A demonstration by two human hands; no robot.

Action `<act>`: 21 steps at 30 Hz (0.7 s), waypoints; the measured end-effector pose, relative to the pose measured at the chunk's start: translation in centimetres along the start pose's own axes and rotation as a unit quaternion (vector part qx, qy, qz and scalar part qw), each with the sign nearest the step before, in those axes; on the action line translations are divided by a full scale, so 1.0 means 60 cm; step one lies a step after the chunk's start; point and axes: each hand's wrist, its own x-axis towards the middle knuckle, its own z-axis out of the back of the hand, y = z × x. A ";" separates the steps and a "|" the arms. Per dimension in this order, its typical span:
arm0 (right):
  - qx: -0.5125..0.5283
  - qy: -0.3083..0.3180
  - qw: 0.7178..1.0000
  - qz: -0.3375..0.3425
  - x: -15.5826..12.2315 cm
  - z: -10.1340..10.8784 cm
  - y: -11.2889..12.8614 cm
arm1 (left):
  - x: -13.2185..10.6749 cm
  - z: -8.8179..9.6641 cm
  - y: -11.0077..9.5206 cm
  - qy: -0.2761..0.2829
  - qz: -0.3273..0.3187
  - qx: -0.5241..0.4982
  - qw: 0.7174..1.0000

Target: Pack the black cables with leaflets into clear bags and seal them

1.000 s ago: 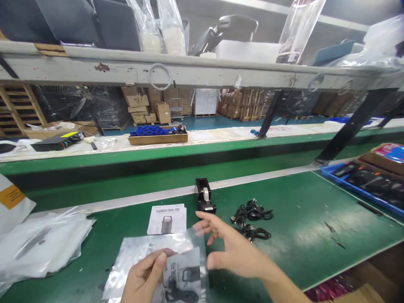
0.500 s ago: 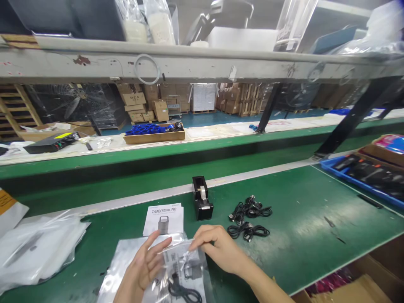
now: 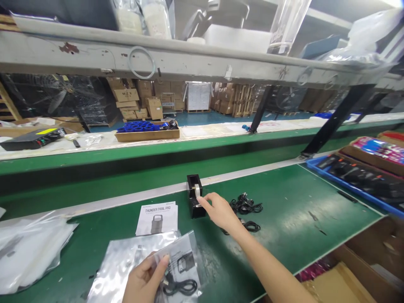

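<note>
My left hand (image 3: 145, 275) is closed on a clear plastic bag (image 3: 181, 263) that holds a leaflet and a black cable, low on the green table (image 3: 284, 227). My right hand (image 3: 217, 209) reaches out to the black tape dispenser (image 3: 194, 201), with its fingertips pinched at the tape end on the dispenser's front. A stack of printed manuals (image 3: 157, 218) lies just behind the bag. A pile of black cables (image 3: 245, 207) sits right of my right hand.
More clear bags (image 3: 28, 248) lie at the left. A blue tray of black devices (image 3: 356, 176) stands at the right, with cardboard boxes (image 3: 362, 269) below the table edge. Beyond a green conveyor (image 3: 126, 168) stands a wooden tray of blue parts (image 3: 147, 130). A shelf (image 3: 189, 63) hangs overhead.
My right hand let go of the bag and moved forward to the tape dispenser. My left hand keeps hold of the bag, now lower in view.
</note>
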 end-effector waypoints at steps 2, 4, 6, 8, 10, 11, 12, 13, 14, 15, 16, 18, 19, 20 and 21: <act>0.034 0.019 0.999 -0.024 0.014 -0.010 -0.006 | 0.002 0.000 0.003 -0.004 0.020 -0.018 1.000; 0.081 0.032 0.995 -0.046 0.016 -0.020 -0.011 | 0.003 0.001 0.005 -0.008 0.032 -0.025 0.999; 0.131 0.044 0.989 -0.055 0.006 -0.026 -0.012 | 0.003 0.002 0.005 -0.015 0.033 -0.022 0.999; 0.172 0.054 0.982 -0.051 -0.011 -0.028 -0.013 | 0.002 0.001 0.001 -0.023 0.033 -0.023 0.999; 0.203 0.065 0.976 -0.039 -0.028 -0.029 -0.014 | 0.001 -0.001 -0.005 -0.026 0.034 -0.026 0.999; 0.207 0.066 0.976 -0.030 -0.035 -0.030 -0.016 | 0.001 -0.002 -0.008 -0.026 0.037 -0.026 0.999; 0.189 0.059 0.980 -0.018 -0.040 -0.033 -0.020 | 0.000 -0.003 -0.010 -0.023 0.040 -0.024 0.999; 0.153 0.043 0.987 -0.006 -0.044 -0.035 -0.025 | 0.000 -0.005 -0.011 -0.020 0.043 -0.021 0.999; 0.105 0.021 0.994 0.004 -0.046 -0.038 -0.031 | -0.001 -0.006 -0.012 -0.018 0.046 -0.020 0.999; 0.054 -0.005 0.998 0.010 -0.048 -0.041 -0.037 | -0.001 -0.006 -0.013 -0.019 0.048 -0.021 0.998; 0.009 -0.029 0.999 0.012 -0.050 -0.043 -0.042 | -0.001 -0.007 -0.013 -0.022 0.049 -0.024 0.998; -0.038 -0.054 0.998 0.012 -0.058 -0.043 -0.047 | -0.002 -0.008 -0.012 -0.034 0.041 -0.032 0.998; -0.042 -0.054 0.998 0.015 -0.065 -0.042 -0.045 | -0.002 -0.008 -0.012 -0.043 0.035 -0.035 0.998; -0.037 -0.041 0.998 0.019 -0.074 -0.040 -0.040 | -0.003 -0.008 -0.011 -0.050 0.027 -0.035 0.998; -0.015 -0.012 1.000 0.019 -0.084 -0.039 -0.032 | -0.003 -0.008 -0.011 -0.053 0.021 -0.034 0.998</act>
